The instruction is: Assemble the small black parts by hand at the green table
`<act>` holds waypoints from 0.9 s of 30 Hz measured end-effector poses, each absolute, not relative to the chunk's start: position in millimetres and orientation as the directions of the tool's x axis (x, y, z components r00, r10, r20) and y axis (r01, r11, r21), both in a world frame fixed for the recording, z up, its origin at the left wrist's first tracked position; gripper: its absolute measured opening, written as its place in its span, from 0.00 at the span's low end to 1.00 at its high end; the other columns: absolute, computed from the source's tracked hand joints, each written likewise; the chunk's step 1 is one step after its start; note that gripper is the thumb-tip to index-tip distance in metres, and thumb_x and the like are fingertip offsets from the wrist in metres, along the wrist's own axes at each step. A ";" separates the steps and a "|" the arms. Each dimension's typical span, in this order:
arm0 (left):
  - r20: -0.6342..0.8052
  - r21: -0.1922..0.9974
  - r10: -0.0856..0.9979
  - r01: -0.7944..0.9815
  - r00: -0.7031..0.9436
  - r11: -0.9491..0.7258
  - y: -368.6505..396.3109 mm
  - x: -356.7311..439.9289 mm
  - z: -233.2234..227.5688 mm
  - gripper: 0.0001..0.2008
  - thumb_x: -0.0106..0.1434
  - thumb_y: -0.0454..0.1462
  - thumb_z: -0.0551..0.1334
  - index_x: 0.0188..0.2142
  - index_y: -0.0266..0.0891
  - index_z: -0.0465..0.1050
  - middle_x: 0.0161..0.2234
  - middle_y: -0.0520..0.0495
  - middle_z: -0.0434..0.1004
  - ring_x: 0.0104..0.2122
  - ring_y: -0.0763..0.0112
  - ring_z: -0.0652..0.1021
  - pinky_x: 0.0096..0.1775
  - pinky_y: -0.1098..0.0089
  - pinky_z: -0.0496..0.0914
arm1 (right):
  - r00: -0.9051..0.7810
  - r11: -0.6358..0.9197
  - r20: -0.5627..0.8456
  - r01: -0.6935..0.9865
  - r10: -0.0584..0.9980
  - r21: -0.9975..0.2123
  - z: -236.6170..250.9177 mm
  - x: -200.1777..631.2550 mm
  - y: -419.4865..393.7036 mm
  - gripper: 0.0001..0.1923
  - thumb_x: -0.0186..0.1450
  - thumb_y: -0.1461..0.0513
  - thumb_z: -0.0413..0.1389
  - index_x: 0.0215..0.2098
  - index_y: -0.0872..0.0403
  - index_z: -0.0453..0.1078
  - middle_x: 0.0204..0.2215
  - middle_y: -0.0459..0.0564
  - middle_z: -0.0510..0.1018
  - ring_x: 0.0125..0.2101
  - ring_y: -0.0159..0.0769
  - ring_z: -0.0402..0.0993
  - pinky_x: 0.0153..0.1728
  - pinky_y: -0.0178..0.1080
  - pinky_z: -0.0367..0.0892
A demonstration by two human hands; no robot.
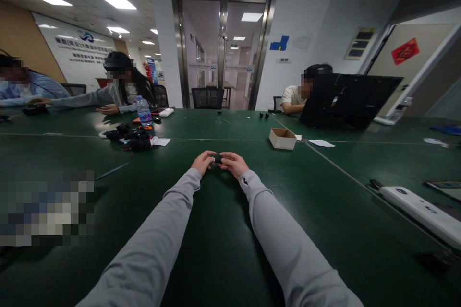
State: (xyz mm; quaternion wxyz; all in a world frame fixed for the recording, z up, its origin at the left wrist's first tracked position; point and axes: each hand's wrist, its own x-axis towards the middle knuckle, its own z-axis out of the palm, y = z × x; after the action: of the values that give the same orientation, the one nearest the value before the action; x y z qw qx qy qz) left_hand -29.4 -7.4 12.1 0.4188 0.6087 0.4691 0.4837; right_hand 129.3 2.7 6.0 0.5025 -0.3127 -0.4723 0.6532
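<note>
Both my arms, in grey sleeves, reach forward over the dark green table (212, 230). Between my hands is a small black object (217, 159) with a shiny end on its left side; its kind is too small to make out. The fingers of my left hand (203, 161) are closed on its left end. My right hand (235, 164) pinches its right end between thumb and fingers. The object is held just above the tabletop or touching it; I cannot tell which.
A small open box (283, 139) stands ahead to the right. Black cables or devices (131, 138) lie in a pile ahead left, near a water bottle (143, 111). A white power strip (421, 211) lies at right. Several people sit across the table, one behind a black monitor (345, 100).
</note>
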 end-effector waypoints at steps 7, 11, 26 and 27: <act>0.183 0.967 0.980 0.162 0.081 -0.195 -8.0 -29.5 12.9 0.13 0.52 0.36 0.54 0.38 0.36 0.67 0.18 0.54 0.67 0.15 0.79 0.65 0.20 0.76 0.58 | -0.303 -0.049 0.069 -0.367 0.951 -0.929 6.3 128.7 2.7 0.13 0.48 0.70 0.61 0.32 0.56 0.70 0.26 0.46 0.75 0.22 0.29 0.74 0.24 0.30 0.70; 0.158 0.974 0.984 0.150 0.085 -0.170 -10.9 -28.1 16.7 0.13 0.52 0.37 0.53 0.37 0.35 0.68 0.16 0.54 0.66 0.16 0.78 0.65 0.20 0.76 0.58 | -0.295 -0.055 0.061 -0.370 0.953 -0.927 6.4 128.8 2.6 0.13 0.48 0.70 0.61 0.32 0.56 0.70 0.27 0.47 0.75 0.22 0.29 0.73 0.24 0.30 0.70; 0.192 0.960 0.974 0.184 0.123 -0.212 -12.3 -28.9 18.0 0.14 0.51 0.34 0.54 0.37 0.34 0.68 0.16 0.55 0.66 0.16 0.79 0.65 0.21 0.76 0.59 | -0.300 -0.055 0.064 -0.374 0.952 -0.926 6.2 129.6 3.6 0.13 0.48 0.70 0.61 0.33 0.56 0.70 0.27 0.47 0.75 0.22 0.29 0.74 0.24 0.31 0.71; 0.197 0.958 0.973 0.186 0.123 -0.217 -12.5 -28.8 18.1 0.14 0.51 0.34 0.54 0.38 0.34 0.68 0.17 0.54 0.66 0.16 0.79 0.65 0.21 0.76 0.58 | -0.300 -0.055 0.064 -0.372 0.952 -0.926 6.2 129.6 3.5 0.13 0.48 0.70 0.61 0.33 0.56 0.70 0.27 0.47 0.75 0.23 0.29 0.74 0.24 0.31 0.71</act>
State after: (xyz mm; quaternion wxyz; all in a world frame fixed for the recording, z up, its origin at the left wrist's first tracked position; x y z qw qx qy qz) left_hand -28.8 -12.5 18.1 0.4177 0.6222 0.4657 0.4708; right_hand 129.6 3.5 6.2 0.5039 -0.3097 -0.4676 0.6569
